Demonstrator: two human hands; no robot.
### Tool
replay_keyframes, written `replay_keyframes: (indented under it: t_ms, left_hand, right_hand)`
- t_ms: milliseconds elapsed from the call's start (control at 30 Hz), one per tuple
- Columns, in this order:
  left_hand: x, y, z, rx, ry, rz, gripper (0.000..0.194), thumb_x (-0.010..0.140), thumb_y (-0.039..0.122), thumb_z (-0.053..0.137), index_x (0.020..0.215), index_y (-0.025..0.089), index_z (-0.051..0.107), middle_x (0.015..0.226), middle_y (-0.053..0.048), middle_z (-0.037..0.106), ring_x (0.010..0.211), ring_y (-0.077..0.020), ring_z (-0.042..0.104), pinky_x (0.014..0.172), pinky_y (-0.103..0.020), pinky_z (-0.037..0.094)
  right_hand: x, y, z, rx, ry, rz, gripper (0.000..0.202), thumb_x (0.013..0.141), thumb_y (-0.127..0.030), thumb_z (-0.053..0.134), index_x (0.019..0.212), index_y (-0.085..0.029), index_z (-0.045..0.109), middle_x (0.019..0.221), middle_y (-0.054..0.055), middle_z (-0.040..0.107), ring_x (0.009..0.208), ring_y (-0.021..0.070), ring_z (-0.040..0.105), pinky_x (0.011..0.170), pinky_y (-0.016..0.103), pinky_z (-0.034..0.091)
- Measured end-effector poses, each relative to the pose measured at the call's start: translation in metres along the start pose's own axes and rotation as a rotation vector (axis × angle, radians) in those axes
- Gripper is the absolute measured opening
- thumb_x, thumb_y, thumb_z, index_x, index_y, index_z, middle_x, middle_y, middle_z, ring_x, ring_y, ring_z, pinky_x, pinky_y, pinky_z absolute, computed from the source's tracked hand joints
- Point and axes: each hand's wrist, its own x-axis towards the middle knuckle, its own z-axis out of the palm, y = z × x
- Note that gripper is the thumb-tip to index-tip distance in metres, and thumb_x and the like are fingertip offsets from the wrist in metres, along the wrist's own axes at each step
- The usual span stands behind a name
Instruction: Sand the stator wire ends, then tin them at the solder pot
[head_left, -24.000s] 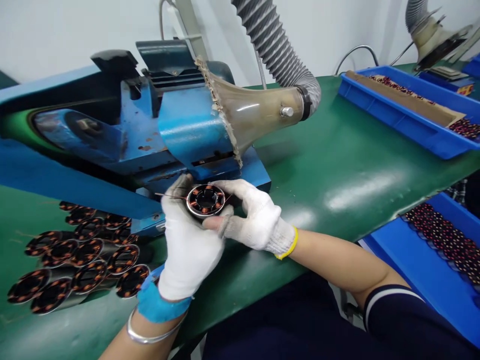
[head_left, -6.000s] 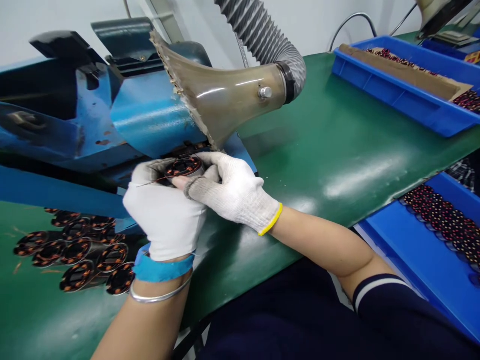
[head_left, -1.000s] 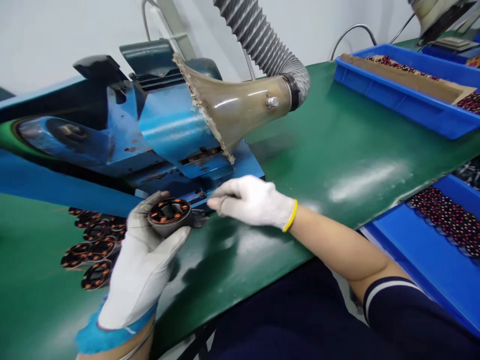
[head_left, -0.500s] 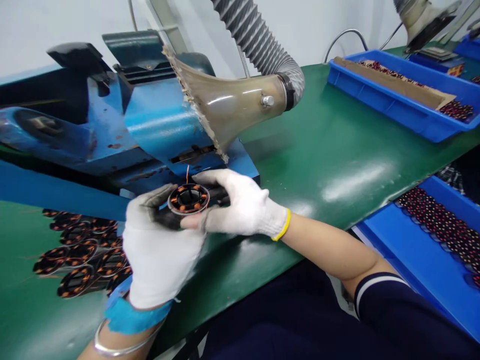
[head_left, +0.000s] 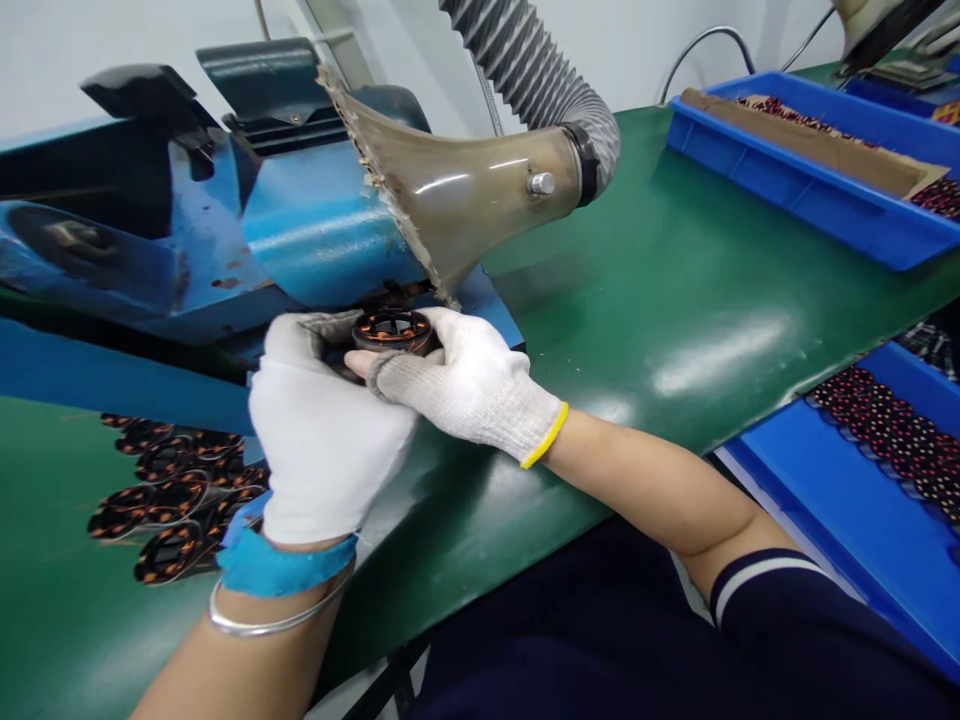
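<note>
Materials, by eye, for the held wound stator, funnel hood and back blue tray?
Wound stator: orange-brown coils suggest copper wire; dark ring probably metal, finish unclear.
Funnel hood: likely glossy plastic; looks translucent amber with bright highlights.
Back blue tray: probably moulded plastic, semi-gloss; uniform colour, ribbed wall.

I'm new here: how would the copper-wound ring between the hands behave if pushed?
The copper-wound ring is probably stiff, looking evenly round. Laid sideways, its round outline may let it roll. Copper colouring suggests some heft.

stator [head_left: 403, 343] before machine [head_left: 330, 235], trays [head_left: 780, 185] at right
</note>
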Motion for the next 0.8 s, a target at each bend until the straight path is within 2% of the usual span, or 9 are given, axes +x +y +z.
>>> replay_keyframes:
  t_ms: [100,200,300,367,433,500,600,700,800]
  left_hand:
    - [0.003,0.001,0.000,0.015,-0.009,-0.002,0.055,0.064,0.053,0.068,0.106,0.018,0.069,0.105,-0.020,0.082,0.098,-0.0424,0.080,0.100,-0.067,0.064]
    - [0.004,0.004,0.003,-0.006,-0.009,0.007,0.052,0.064,0.051,0.071,0.106,0.020,0.067,0.102,-0.016,0.080,0.096,-0.0368,0.079,0.098,-0.061,0.066]
    - [-0.002,0.003,0.006,-0.053,-0.018,0.035,0.052,0.067,0.051,0.074,0.108,0.020,0.067,0.102,-0.014,0.079,0.097,-0.0346,0.078,0.096,-0.056,0.066]
    - [-0.012,-0.001,0.009,-0.099,-0.001,0.057,0.054,0.067,0.052,0.078,0.109,0.021,0.066,0.102,-0.013,0.078,0.095,-0.0336,0.078,0.094,-0.054,0.066]
    - [-0.024,-0.009,0.011,-0.160,0.029,0.080,0.058,0.066,0.052,0.082,0.112,0.022,0.064,0.102,-0.011,0.077,0.092,-0.0320,0.078,0.089,-0.051,0.067]
    - [-0.034,-0.018,0.012,-0.233,0.046,0.091,0.060,0.066,0.051,0.084,0.114,0.025,0.059,0.105,-0.010,0.076,0.093,-0.0308,0.078,0.088,-0.048,0.068]
    - [-0.042,-0.029,0.011,-0.327,0.054,0.040,0.062,0.066,0.049,0.089,0.113,0.028,0.053,0.107,-0.008,0.074,0.099,-0.0299,0.078,0.092,-0.046,0.069]
    - [-0.041,-0.037,0.005,-0.401,-0.012,-0.079,0.063,0.065,0.046,0.090,0.114,0.029,0.053,0.109,-0.006,0.074,0.103,-0.0294,0.079,0.095,-0.047,0.070]
    - [-0.037,-0.044,-0.006,-0.595,-0.194,-0.206,0.077,0.063,0.043,0.094,0.131,0.029,0.061,0.136,-0.011,0.075,0.131,-0.0352,0.075,0.116,-0.054,0.065]
  right_hand:
    - [0.001,0.001,0.001,0.019,0.022,-0.021,0.050,0.080,-0.056,0.103,0.108,-0.022,0.081,0.088,0.000,0.079,0.103,0.0287,0.079,0.097,0.039,0.069]
    - [-0.001,0.003,0.000,0.118,0.002,-0.084,0.047,0.084,-0.057,0.099,0.109,-0.021,0.080,0.096,0.001,0.081,0.103,0.0255,0.079,0.101,0.038,0.068]
    - [-0.006,0.008,0.000,0.152,0.027,-0.100,0.050,0.084,-0.055,0.098,0.112,-0.020,0.078,0.101,0.002,0.081,0.098,0.0234,0.078,0.096,0.036,0.069]
    - [-0.012,0.013,0.000,0.066,0.087,-0.114,0.051,0.083,-0.053,0.098,0.115,-0.019,0.077,0.107,0.004,0.081,0.101,0.0240,0.078,0.097,0.036,0.068]
    - [-0.017,0.018,-0.001,-0.092,0.115,-0.171,0.054,0.082,-0.051,0.099,0.120,-0.018,0.077,0.120,0.008,0.080,0.112,0.0265,0.078,0.107,0.039,0.065]
    - [-0.021,0.022,-0.004,-0.252,0.073,-0.257,0.061,0.081,-0.049,0.099,0.128,-0.017,0.077,0.129,0.012,0.078,0.123,0.0296,0.076,0.117,0.042,0.061]
    - [-0.023,0.027,-0.009,-0.420,-0.010,-0.380,0.070,0.084,-0.050,0.096,0.140,-0.015,0.072,0.138,0.016,0.075,0.132,0.0335,0.073,0.121,0.046,0.059]
    - [-0.023,0.029,-0.013,-0.461,-0.038,-0.491,0.074,0.088,-0.052,0.090,0.149,-0.017,0.066,0.146,0.017,0.071,0.139,0.0344,0.070,0.124,0.049,0.057]
    - [-0.019,0.028,-0.018,-0.474,-0.102,-0.559,0.087,0.083,-0.064,0.094,0.152,-0.019,0.065,0.151,0.016,0.068,0.143,0.0355,0.067,0.128,0.050,0.054]
